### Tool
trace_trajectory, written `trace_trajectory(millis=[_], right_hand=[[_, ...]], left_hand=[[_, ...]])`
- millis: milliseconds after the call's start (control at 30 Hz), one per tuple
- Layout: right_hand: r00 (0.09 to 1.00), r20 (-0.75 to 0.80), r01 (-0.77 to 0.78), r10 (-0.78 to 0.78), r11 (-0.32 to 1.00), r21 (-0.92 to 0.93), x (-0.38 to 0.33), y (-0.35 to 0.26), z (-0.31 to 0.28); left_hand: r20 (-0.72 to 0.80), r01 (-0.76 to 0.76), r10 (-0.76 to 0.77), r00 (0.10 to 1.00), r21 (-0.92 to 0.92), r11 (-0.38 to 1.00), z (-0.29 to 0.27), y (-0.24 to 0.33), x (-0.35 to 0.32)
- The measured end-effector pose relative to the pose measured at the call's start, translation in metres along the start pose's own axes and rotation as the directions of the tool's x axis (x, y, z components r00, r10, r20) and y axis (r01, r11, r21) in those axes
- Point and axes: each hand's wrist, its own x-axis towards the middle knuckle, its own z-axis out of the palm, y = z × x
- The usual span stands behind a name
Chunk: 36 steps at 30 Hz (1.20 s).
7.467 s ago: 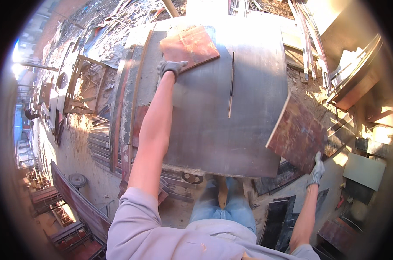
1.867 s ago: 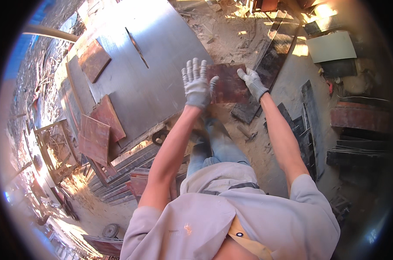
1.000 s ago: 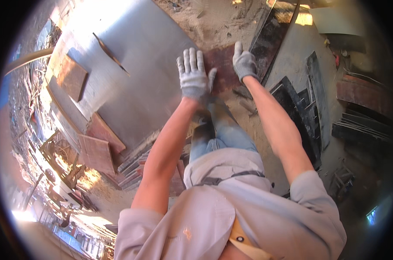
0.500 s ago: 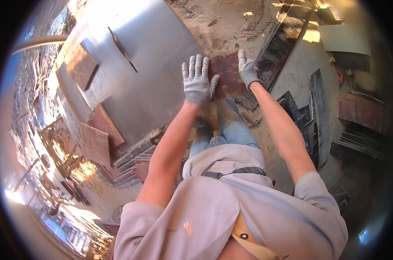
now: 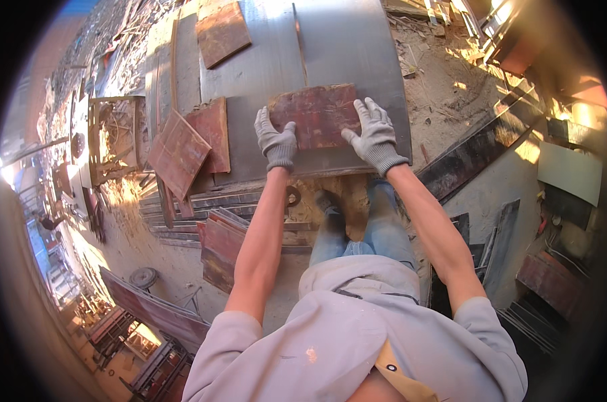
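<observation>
A reddish-brown, worn rectangular board (image 5: 317, 117) lies flat on a grey metal table (image 5: 337, 47), close to its near edge. My left hand (image 5: 275, 137), in a pale knitted glove, is at the board's left end, its thumb by the near left corner. At the opposite end my right hand (image 5: 374, 134), gloved alike, holds the edge with the thumb on the board and the fingers along the side. A thin upright blade-like strip (image 5: 298, 33) stands in the table beyond the board.
Another brown board (image 5: 223, 33) lies on the table at far left. Two red-brown boards (image 5: 179, 154) lean over its left edge, with more stacked panels (image 5: 223, 248) below. Long dark planks (image 5: 478, 154) lie on the dusty ground at right. A pale panel (image 5: 570, 171) stands farther right.
The board has come from the right of the table onto its top. My left hand has left the bare metal for the board's left end. The view has turned toward the table.
</observation>
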Motion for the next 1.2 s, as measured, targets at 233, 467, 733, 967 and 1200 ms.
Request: trace_trajectory(millis=[233, 467, 733, 967, 1200], right_hand=[[0.932, 0.17, 0.351, -0.32, 0.915, -0.201, 0.001, 0.014, 0.026], [0.941, 0.135, 0.335, -0.311, 0.915, -0.226, 0.062, 0.012, 0.029], [0.96, 0.184, 0.256, -0.211, 0.928, -0.273, 0.152, 0.001, 0.018], [0.969, 0.159, 0.231, -0.191, 0.929, -0.29, 0.247, 0.002, -0.008], [0.958, 0.209, 0.255, -0.197, 0.92, -0.298, 0.247, 0.037, -0.007]], left_hand=[[0.314, -0.418, 0.359, 0.879, 0.146, 0.897, -0.028, -0.078, 0.0], [0.33, -0.444, 0.377, 0.865, 0.157, 0.882, -0.011, -0.084, 0.059], [0.383, -0.397, 0.308, 0.871, 0.179, 0.9, 0.006, -0.068, 0.147], [0.287, -0.401, 0.35, 0.892, 0.143, 0.905, 0.028, -0.043, 0.229], [0.369, -0.436, 0.361, 0.856, 0.142, 0.889, 0.024, -0.062, 0.218]])
